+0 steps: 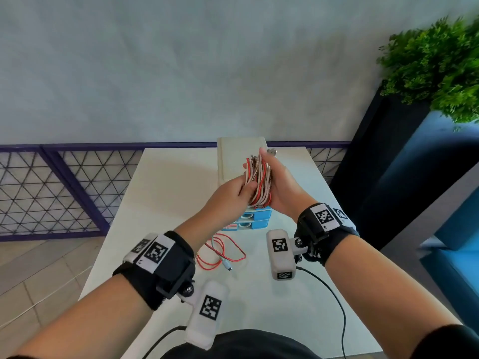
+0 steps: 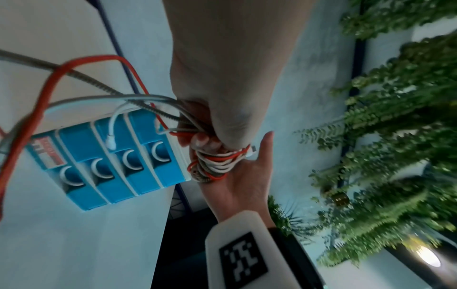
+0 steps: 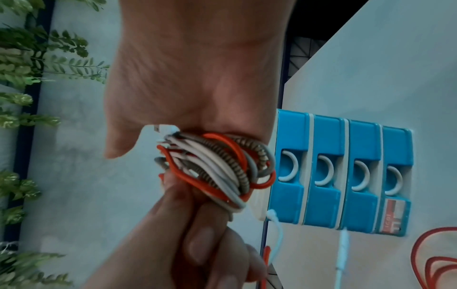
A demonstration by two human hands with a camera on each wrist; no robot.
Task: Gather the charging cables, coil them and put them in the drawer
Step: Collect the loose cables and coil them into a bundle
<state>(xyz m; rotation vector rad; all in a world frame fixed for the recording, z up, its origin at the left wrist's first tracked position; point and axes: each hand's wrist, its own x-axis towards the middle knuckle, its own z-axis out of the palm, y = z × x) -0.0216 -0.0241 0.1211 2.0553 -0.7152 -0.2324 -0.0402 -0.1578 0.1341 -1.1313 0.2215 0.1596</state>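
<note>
A coil of red, white and braided charging cables (image 1: 259, 182) is held up over the blue drawer unit (image 1: 256, 218). The coil is wound round the fingers of my right hand (image 1: 269, 161), seen close in the right wrist view as the cable coil (image 3: 222, 166). My left hand (image 1: 245, 189) grips the strands at the coil's near side, fingers (image 2: 197, 140) curled on them. Loose tails of the cables (image 2: 49, 78) trail down to a red loop (image 1: 220, 255) on the white table (image 1: 168, 190). All the blue drawers (image 3: 346, 176) are closed.
The drawer unit's cream top (image 1: 233, 156) stands at the table's far edge. A green plant (image 1: 440, 68) in a dark planter (image 1: 388, 151) is at the right, with a blue seat (image 1: 453, 203) below it. A purple mesh railing (image 1: 64, 190) runs at the left.
</note>
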